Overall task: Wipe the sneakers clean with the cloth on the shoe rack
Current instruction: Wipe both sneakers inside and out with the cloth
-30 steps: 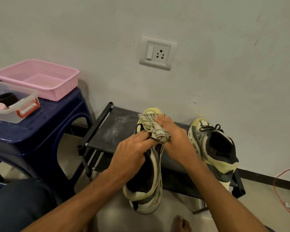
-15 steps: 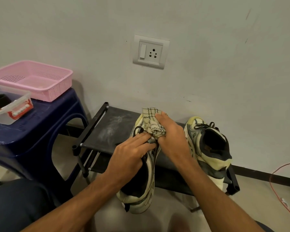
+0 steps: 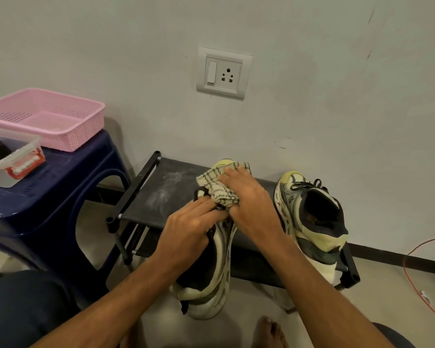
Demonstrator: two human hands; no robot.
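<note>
Nearest the camera, a bare foot (image 3: 270,332) on the floor. Just beyond it hangs the heel of the sneaker (image 3: 211,292) being cleaned, which tilts up with its toe over the front of the shoe rack (image 3: 151,197); whether the toe rests on the shelf cannot be told. The left hand (image 3: 189,227) grips this sneaker at the opening, fingers curled over the tongue and laces. That looks like the sound place to hold: the collar is padded and gives, while the sole is likely stiff enough to brace against. The shoe appears light and easily steadied one-handed. The right hand (image 3: 249,202) holds the checked cloth (image 3: 219,187) bunched under palm and fingers, thumb tucked beneath, and presses it on the toe end. The cloth is soft and limp, so it probably needs bunching to keep a working face and may slip off the rounded toe cap. Further right the second sneaker (image 3: 309,217) stands on the rack near the wall, apart from both hands; whether it is already clean cannot be judged. The rack's shelf shows a pale dusty smear. To the left a blue stool (image 3: 60,177) carries a clear box (image 3: 10,159) and a pink basket (image 3: 48,119). On the wall above, a switch and socket plate (image 3: 222,72).
</note>
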